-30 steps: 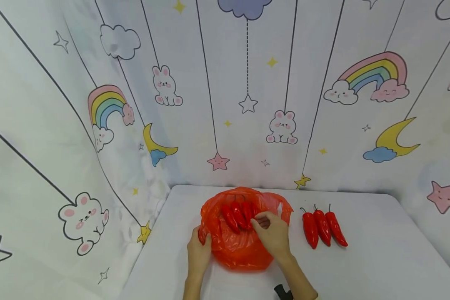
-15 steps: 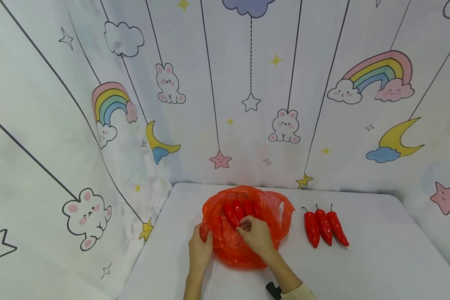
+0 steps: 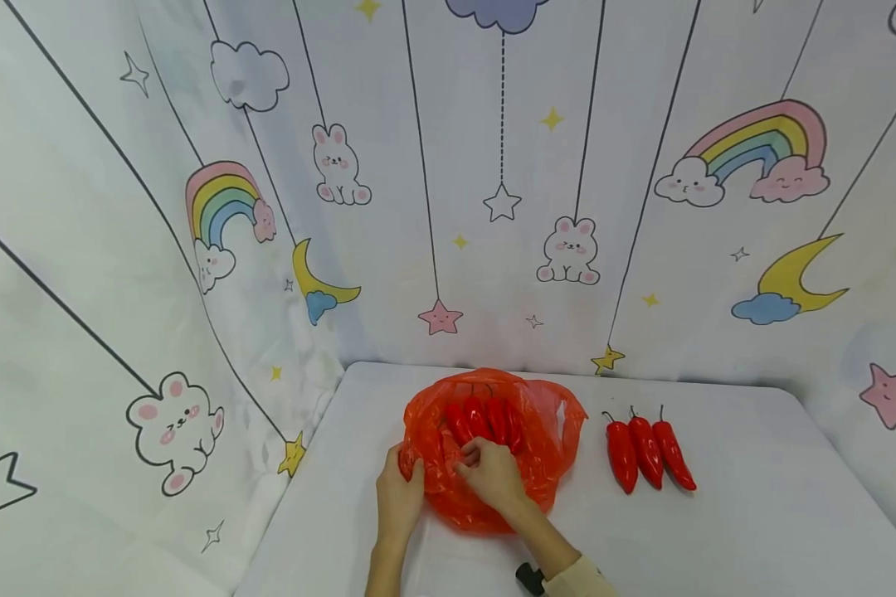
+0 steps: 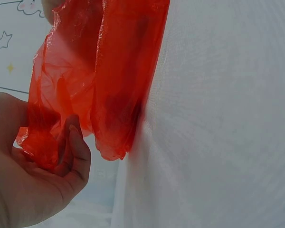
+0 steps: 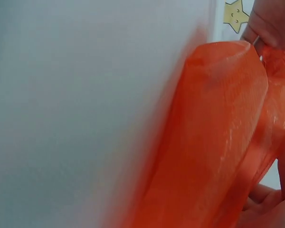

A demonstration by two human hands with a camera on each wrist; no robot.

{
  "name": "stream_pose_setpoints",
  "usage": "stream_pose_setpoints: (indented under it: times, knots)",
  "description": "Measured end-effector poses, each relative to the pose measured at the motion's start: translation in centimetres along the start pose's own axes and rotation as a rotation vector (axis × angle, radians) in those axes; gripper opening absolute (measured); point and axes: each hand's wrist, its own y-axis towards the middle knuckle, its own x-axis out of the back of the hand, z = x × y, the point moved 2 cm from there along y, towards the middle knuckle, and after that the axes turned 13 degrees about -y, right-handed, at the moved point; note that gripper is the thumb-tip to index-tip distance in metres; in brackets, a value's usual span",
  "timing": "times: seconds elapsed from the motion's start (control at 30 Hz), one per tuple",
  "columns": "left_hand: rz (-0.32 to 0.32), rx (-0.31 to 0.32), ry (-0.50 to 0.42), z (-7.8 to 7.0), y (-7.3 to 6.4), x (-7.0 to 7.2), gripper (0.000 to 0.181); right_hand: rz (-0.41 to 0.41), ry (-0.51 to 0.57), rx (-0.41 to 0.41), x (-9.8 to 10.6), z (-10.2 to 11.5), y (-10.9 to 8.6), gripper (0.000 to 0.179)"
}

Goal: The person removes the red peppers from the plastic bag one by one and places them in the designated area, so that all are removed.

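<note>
Backdrop: a pale printed cloth (image 3: pixel 448 166) with rainbows, rabbits, moons and stars stood behind and to both sides of the white tabletop (image 3: pixel 754 531).

Left hand: the left hand (image 3: pixel 397 497) lay at the left edge of the orange-red plastic bag (image 3: pixel 538 448); in the left wrist view its fingers (image 4: pixel 76 152) were curled round a gathered fold of the film.

Bag: it lay crumpled near the tabletop's middle, towards the back, its mouth facing the person. Thin film, judged very light, limp and slippery; it would not hold a shape unless pulled. Best taken by the rim or by the handle loop showing at its right side.

Peppers in bag: several red peppers (image 3: pixel 485 419) lay side by side inside, stems pointing away. They looked smooth and firm, likely to slide within the film.

Right hand: the right hand (image 3: pixel 493 477) rested over the bag's front, fingers bent and pinching the film just below the peppers.

Loose peppers: three more red peppers (image 3: pixel 648 452) lay in a row just right of the bag, apart from it.

Edges and room: the tabletop's left edge was near the left hand; the cloth stood close behind the bag; bare surface lay to the right and front.
</note>
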Motion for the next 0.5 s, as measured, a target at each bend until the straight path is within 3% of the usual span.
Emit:
stream_pose_setpoints:
  times: [0.27,0.5]
  knots:
    - [-0.004,-0.013,0.002,-0.4,0.0,0.0,0.034,-0.001,-0.003,0.048,-1.6,0.3,0.0,0.029]
    - [-0.005,-0.023,0.0,-0.5,-0.1,0.1,0.034,-0.002,-0.079,0.023,-2.7,0.6,0.1,0.031]
